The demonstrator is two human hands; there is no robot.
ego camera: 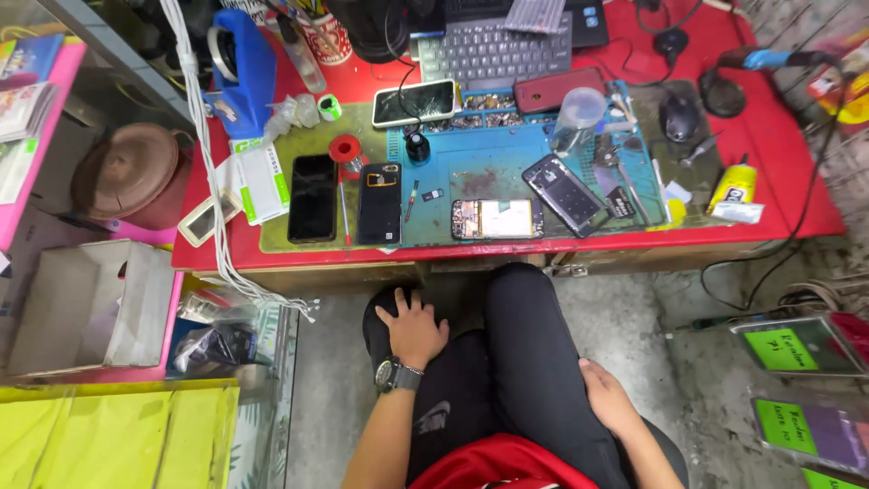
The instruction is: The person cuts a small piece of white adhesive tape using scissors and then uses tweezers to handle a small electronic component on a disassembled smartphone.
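Note:
My left hand (412,328) lies flat on my left knee, fingers spread, a dark watch on its wrist. Resting on my right thigh is my right hand (605,395), its fingers loose; neither hand holds anything. Both legs are in black trousers below a red workbench (769,172). On a blue work mat (489,167) lie an opened phone (497,218) with its inner parts showing and a dark phone frame (566,194). Two black phones (313,197) (379,204) lie on the green mat to the left.
A cracked white phone (415,102), a red phone (557,90), a keyboard (493,50), a clear cup (576,118), a mouse (679,116) and a yellow glue bottle (733,186) sit on the bench. A cardboard box (90,308) stands left; white cables (213,181) hang over the edge.

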